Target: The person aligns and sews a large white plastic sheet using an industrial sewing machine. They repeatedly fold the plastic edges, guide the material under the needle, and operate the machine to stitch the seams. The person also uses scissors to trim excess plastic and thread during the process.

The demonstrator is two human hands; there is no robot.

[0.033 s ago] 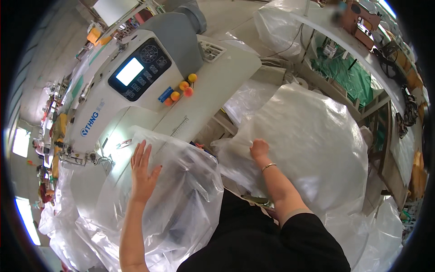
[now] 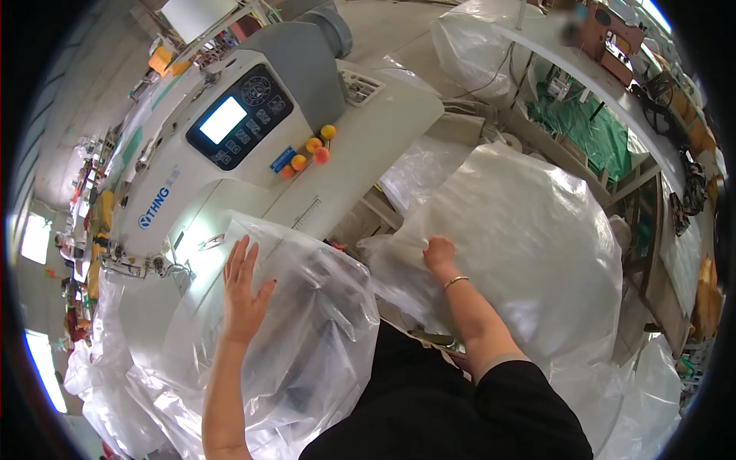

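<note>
My left hand (image 2: 247, 295) lies with its fingers stretched out on a clear plastic sheet (image 2: 322, 322), close to the lit needle area of a white sewing machine (image 2: 253, 184). The sheet hangs in wrinkled folds over the table's near side. Off to the right, my right hand (image 2: 439, 253) is closed in a fist on a large milky plastic sheet (image 2: 521, 245), pinching its left part. A thin bracelet circles that wrist. Whether the two sheets are one piece I cannot tell.
The machine carries a lit control panel (image 2: 239, 116) and several small yellow-orange balls (image 2: 313, 144). At the upper right stands a brown sewing machine (image 2: 613, 42) on a white table, with green sheeting (image 2: 579, 126) beneath. More clear plastic (image 2: 100, 387) bunches at the lower left.
</note>
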